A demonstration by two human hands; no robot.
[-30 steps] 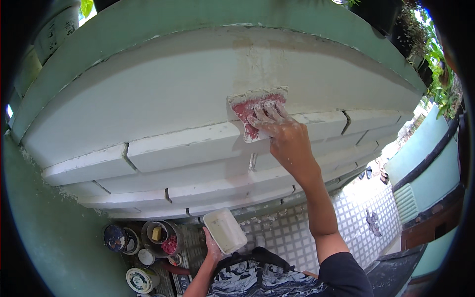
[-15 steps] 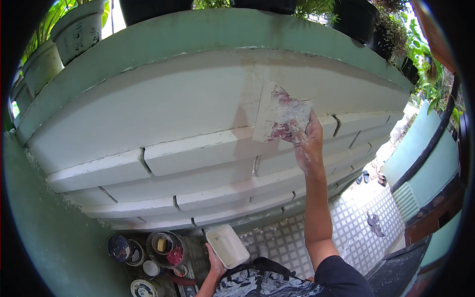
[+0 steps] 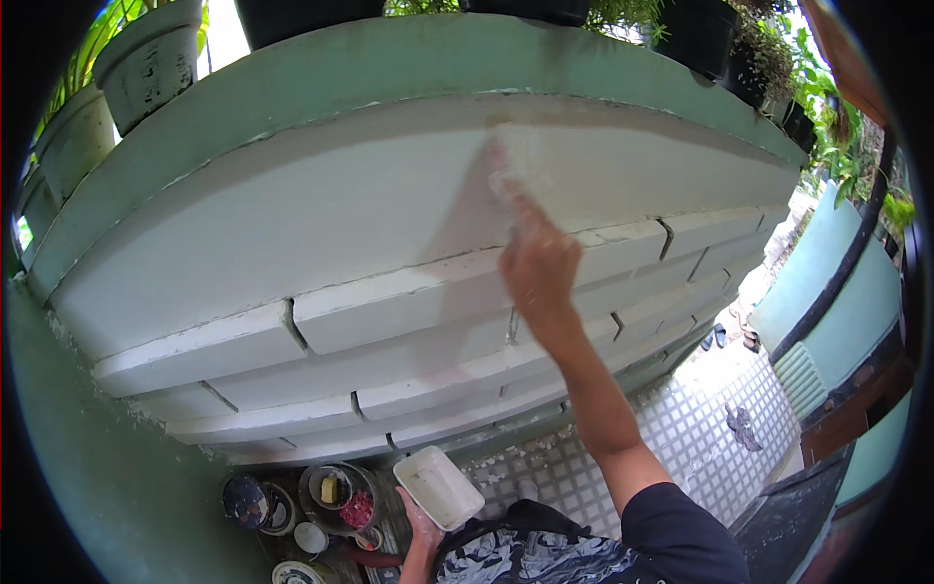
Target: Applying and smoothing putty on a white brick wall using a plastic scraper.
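Note:
My right hand (image 3: 541, 261) is raised to the white wall (image 3: 370, 195), its fingers closed round a flat putty scraper (image 3: 504, 181). The scraper appears nearly edge-on and blurred, a narrow whitish and pinkish strip against the upper wall. A damp-looking patch shows on the wall beside it. Low down, my left hand (image 3: 420, 524) grips the left side of a shallow white rectangular tray (image 3: 440, 490), tilted a little, with pale residue inside.
Potted plants (image 3: 146, 63) line the green ledge (image 3: 321, 73) above the wall. Raised white bands with dark gaps cross the wall below. Buckets (image 3: 282, 511) and a tub with red material (image 3: 358, 508) stand at the lower left. Tiled floor (image 3: 700, 419) lies right.
My right hand has swung left and turned the scraper from broad face to nearly edge-on against the wall. The left hand and tray have shifted slightly in view.

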